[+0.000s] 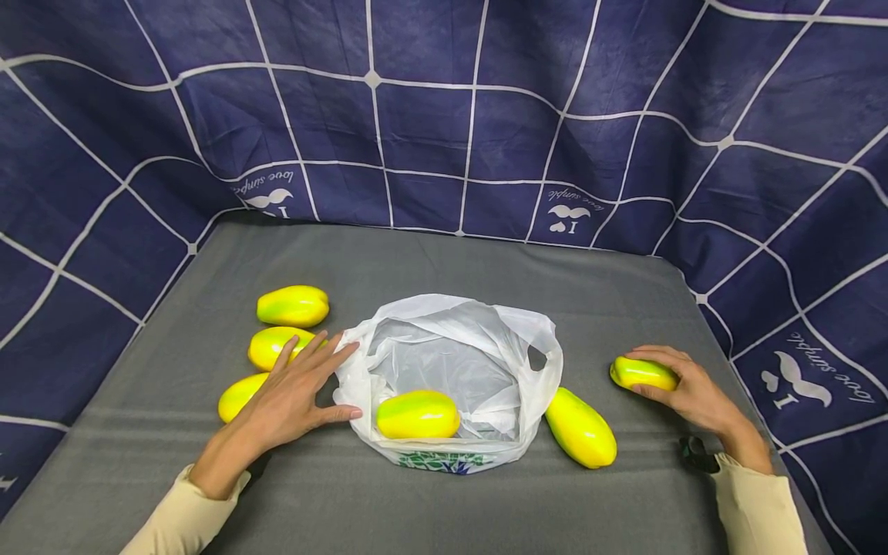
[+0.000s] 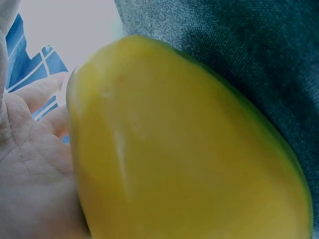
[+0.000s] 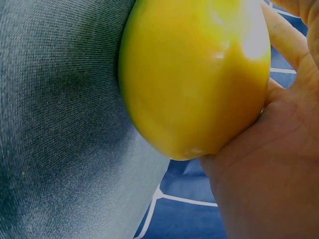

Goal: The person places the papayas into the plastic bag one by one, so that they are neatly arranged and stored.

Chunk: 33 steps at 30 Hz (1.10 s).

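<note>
A white plastic bag [image 1: 444, 455] with a green and blue print sits mouth up on the grey cloth, one yellow-green papaya [image 1: 418, 415] lying inside. At its left rim is my left hand [image 1: 287, 401], fingers spread and nearly straight, fingertips right at the plastic. Under and beside that hand lies a papaya [image 1: 237, 397], which looms close to the palm in the left wrist view. Off to the right, my right hand [image 1: 694, 389] grips another papaya [image 1: 641, 374], thumb on the near side and fingers over the far side. The right wrist view shows this papaya [image 3: 194, 79] against the palm.
Two more papayas [image 1: 293, 306] lie farther back on the left, one partly behind the left fingers. Against the bag's right side leans a papaya [image 1: 581, 428]. Dark blue curtain [image 1: 430, 116] with white grid lines surrounds the table's back and sides.
</note>
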Available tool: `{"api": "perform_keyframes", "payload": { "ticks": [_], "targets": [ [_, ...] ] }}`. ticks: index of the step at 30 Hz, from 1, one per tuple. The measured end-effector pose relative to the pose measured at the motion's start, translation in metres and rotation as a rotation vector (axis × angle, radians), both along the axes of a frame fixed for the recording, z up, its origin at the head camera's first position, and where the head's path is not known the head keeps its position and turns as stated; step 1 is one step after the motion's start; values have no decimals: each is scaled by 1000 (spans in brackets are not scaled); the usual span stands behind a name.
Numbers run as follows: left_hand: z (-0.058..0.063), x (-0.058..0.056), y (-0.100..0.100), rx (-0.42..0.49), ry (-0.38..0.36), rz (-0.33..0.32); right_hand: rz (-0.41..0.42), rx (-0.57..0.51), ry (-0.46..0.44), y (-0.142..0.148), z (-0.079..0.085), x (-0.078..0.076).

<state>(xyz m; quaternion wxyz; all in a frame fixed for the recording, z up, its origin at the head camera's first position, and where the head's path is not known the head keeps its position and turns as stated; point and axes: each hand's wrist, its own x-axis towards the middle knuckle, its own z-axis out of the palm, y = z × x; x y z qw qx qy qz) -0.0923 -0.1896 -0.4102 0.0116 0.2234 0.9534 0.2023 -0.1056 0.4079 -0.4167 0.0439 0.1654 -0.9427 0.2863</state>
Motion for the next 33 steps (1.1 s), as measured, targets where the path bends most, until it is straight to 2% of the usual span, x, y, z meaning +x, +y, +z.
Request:
{"api": "perform_keyframes", "payload": {
  "ticks": [16,25,33],
  "targets": [
    [1,0,0,-7,-5,1,11,13,25,-1,5,1],
    [1,0,0,-4,-8,1,-3,5,77,-15,20,3],
    [1,1,0,-3,-9,4,28,2,116,-27,34,4]
  ]
}}
